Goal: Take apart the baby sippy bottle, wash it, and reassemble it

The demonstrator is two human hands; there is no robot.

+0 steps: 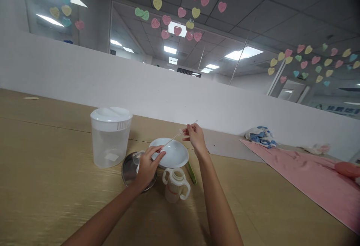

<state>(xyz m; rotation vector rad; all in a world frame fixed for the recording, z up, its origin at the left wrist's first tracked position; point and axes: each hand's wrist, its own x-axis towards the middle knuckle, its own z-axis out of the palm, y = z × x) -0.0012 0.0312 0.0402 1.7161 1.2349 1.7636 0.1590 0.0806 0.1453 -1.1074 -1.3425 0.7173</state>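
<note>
My left hand (149,165) is closed in a pinch on the lower end of a thin pale straw (172,140), which slants up to the right over a white bowl (180,159). Near the straw's upper end, my right hand (194,135) pinches a thin wire with a small loop (196,121) at its tip. A small clear piece sits where straw and wire meet; its kind is too small to tell. Below the bowl stands a lidless two-handled sippy cup (174,193). Partly behind my left hand lies a round metal tray (129,173) with a clear plastic piece (137,158) on it.
A lidded translucent bucket (108,144) stands left of the tray. A green strip-like object (192,173) lies beside the bowl. Farther right are a pink cloth (298,171), a crumpled blue-and-white cloth (260,137) and a red object (347,169). A white partition (168,99) borders the table's back.
</note>
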